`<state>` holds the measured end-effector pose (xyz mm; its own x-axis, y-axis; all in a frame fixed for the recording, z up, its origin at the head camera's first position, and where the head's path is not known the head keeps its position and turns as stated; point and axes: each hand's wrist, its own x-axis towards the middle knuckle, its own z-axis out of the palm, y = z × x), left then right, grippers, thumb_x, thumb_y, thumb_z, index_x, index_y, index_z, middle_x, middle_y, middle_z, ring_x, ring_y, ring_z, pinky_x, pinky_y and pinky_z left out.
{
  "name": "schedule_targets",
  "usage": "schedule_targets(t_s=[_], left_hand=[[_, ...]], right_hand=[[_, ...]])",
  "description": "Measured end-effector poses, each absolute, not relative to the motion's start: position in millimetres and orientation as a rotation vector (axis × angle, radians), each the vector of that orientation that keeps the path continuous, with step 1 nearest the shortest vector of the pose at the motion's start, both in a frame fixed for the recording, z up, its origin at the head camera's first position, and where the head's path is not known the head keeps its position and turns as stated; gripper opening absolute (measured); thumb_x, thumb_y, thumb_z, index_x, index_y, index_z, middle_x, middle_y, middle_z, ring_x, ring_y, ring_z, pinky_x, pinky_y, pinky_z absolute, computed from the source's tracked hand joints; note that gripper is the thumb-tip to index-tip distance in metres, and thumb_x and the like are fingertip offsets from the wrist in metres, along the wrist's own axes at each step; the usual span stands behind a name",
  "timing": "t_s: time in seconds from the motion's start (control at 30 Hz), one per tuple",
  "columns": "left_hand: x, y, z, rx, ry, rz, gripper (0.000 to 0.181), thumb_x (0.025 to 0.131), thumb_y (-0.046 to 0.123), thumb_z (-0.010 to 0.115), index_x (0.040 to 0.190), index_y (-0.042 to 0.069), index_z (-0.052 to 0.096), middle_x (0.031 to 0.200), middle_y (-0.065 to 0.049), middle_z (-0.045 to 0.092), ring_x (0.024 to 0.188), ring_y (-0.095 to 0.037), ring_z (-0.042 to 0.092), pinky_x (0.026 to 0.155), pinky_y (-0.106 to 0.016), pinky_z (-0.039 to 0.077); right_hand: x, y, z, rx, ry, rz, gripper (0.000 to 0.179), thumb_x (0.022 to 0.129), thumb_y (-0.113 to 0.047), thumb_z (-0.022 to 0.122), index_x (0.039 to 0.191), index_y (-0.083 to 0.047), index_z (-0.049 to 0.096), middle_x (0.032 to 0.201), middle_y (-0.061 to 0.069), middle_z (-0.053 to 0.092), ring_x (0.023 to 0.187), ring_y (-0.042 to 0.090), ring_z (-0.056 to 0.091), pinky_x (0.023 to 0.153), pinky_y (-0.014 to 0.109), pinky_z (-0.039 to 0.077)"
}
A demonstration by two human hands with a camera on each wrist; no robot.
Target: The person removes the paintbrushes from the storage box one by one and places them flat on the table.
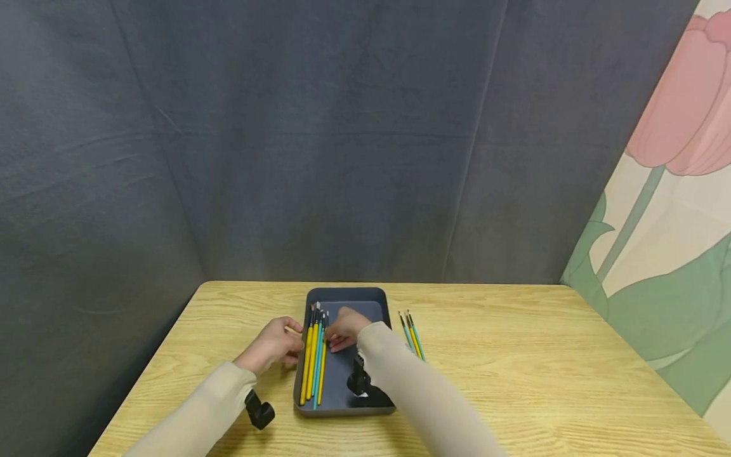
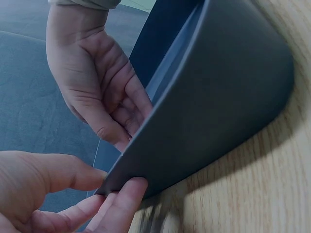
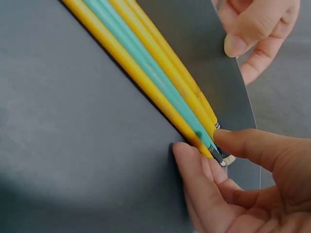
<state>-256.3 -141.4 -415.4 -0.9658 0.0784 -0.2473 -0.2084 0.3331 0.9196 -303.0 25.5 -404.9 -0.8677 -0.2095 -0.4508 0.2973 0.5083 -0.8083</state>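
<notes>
A dark grey rectangular tray (image 1: 345, 294) stands on the table. Along its left side lie several yellow and teal paintbrushes (image 1: 309, 368), side by side, bristles toward the far end. My left hand (image 1: 275, 344) pinches the tray's left rim; the left wrist view shows its thumb (image 2: 80, 174) on the inner side and fingers (image 2: 127, 201) against the outer wall. Inside the tray, my right hand (image 1: 346, 327) holds the bundle near the bristle end. In the right wrist view its thumb lies on one side of the yellow brushes (image 3: 163, 104) and its fingers on the other.
Outside the tray's right wall, more paintbrushes (image 1: 412, 335) in teal and yellow lie on the wooden table (image 1: 514, 355). A dark curtain (image 1: 342, 146) hangs behind the table's far edge. On the right is a cloth with a tulip print (image 1: 674, 127).
</notes>
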Motion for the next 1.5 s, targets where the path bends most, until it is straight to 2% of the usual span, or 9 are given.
schedule_targets(t_s=[0.43,0.8,1.07,1.5], left_hand=[[-257,-142,-416,-0.123,2.353,1.680,0.034,0.077,-0.013,0.053,0.110,-0.007,0.047,0.087,-0.016,0.056,0.071,-0.021,0.058,0.057,-0.033,0.055],[-257,-141,-416,-0.114,2.362,1.665,0.034,0.078,-0.012,0.054,0.111,-0.008,0.047,0.091,-0.018,0.055,0.070,-0.022,0.058,0.055,-0.032,0.054],[-257,-140,-415,-0.125,2.365,1.659,0.033,0.078,-0.013,0.053,0.110,-0.007,0.047,0.092,-0.018,0.054,0.069,-0.021,0.058,0.056,-0.032,0.055],[-257,-141,-417,-0.127,2.364,1.657,0.032,0.078,-0.013,0.053,0.109,-0.007,0.048,0.090,-0.017,0.054,0.067,-0.021,0.058,0.055,-0.032,0.054]], right_hand=[[-309,13,-413,0.114,2.313,-1.297,0.021,0.081,0.007,0.067,0.067,0.002,0.053,0.061,0.008,0.053,0.050,0.017,0.058,0.070,0.036,0.060],[-309,11,-414,0.160,2.333,-1.260,0.008,0.082,0.008,0.067,0.076,0.008,0.062,0.064,0.011,0.059,0.047,0.016,0.058,0.061,0.031,0.059],[-311,10,-416,0.139,2.369,-1.224,0.016,0.081,0.008,0.066,0.068,0.003,0.058,0.060,0.010,0.056,0.048,0.017,0.058,0.059,0.031,0.059],[-318,7,-424,0.138,2.424,-1.149,0.017,0.077,0.006,0.067,0.064,0.002,0.058,0.055,0.010,0.054,0.044,0.018,0.059,0.051,0.029,0.056]])
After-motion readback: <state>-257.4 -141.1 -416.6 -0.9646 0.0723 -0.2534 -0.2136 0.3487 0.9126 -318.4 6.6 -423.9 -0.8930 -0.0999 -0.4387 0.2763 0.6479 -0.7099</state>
